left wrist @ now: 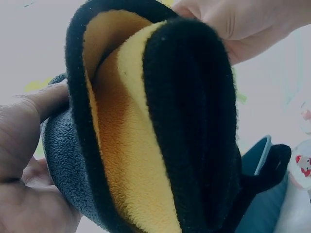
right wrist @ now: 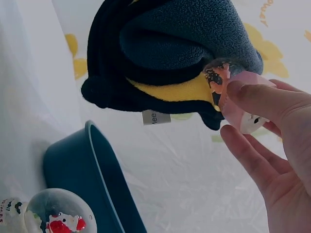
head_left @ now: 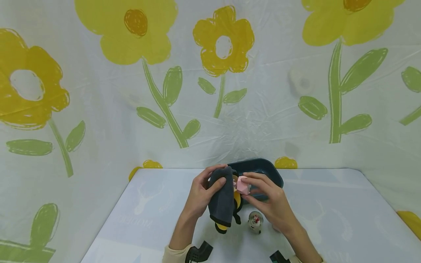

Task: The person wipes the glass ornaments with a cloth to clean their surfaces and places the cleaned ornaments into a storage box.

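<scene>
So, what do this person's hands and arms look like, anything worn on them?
The left hand and right hand are gloveless. The left sleeve is pale cream; only a sliver of the right sleeve shows, also cream. Near the wrists sit a left device and right device, both black and blocky.

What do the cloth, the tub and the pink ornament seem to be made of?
Cloth: soft, matt fabric, probably fleece or towelling; its fuzzy pile shows up close.
Tub: likely smooth plastic, judging by its even colour and thin rounded rim.
Ornament: smooth, faceted pink base, perhaps plastic or resin; its see-through part could be glass or clear plastic.
</scene>
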`<state>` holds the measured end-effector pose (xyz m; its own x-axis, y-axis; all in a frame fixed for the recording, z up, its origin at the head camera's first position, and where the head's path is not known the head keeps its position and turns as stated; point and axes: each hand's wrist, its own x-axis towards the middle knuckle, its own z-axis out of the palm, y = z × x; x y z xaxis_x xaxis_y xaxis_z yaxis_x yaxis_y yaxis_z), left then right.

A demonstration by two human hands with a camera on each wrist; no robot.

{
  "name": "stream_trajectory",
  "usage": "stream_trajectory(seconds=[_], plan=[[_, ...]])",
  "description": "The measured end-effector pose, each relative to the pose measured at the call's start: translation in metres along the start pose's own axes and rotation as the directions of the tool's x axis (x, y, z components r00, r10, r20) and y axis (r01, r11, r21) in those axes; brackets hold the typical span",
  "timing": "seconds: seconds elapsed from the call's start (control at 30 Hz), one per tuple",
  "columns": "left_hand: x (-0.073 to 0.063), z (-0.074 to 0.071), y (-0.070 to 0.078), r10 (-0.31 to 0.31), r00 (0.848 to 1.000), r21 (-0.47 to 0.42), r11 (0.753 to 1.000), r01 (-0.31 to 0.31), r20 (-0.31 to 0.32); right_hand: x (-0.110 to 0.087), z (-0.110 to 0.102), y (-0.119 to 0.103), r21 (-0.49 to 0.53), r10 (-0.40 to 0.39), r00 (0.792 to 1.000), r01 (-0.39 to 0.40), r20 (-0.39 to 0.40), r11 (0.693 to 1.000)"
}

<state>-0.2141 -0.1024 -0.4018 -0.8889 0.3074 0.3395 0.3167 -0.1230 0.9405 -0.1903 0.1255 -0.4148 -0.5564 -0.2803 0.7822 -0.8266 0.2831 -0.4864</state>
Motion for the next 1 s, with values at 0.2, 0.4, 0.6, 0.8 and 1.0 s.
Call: stream_trajectory(seconds=[0.2,0.4,0.6,0.8,1.0], plan=[[0.0000,0.0000,-0.0003,-0.003,1.000,-0.007,1.000,0.003,-0.002,0.0016,-0.0019,-0.0035,-0.006,0.003,1.000,-0.003,0.018,1.000],[0.0002,-0.0002,0.0000,-0.008,1.000,-0.004,1.000,0.008,-0.009,0.0007,-0.0032,-0.0012,-0.050,0.036,0.999,-0.035,0.017,0.998],[0.0005,0.0019,0.0017,-0.004,1.000,-0.013,1.000,0.004,-0.005,-0.0003,-0.0032,-0.0015,-0.117,0.122,0.993,-0.122,-0.009,0.986],[0.0008,0.0057,0.0014,0.001,1.000,-0.015,1.000,-0.001,0.016,-0.0027,-0.0020,-0.0023,-0.164,0.200,0.978,-0.206,-0.053,0.965],[-0.0003,0.0091,-0.0003,-0.006,1.000,0.014,1.000,0.006,0.026,-0.0053,0.0010,-0.0019,-0.160,0.309,0.945,-0.324,-0.109,0.933]])
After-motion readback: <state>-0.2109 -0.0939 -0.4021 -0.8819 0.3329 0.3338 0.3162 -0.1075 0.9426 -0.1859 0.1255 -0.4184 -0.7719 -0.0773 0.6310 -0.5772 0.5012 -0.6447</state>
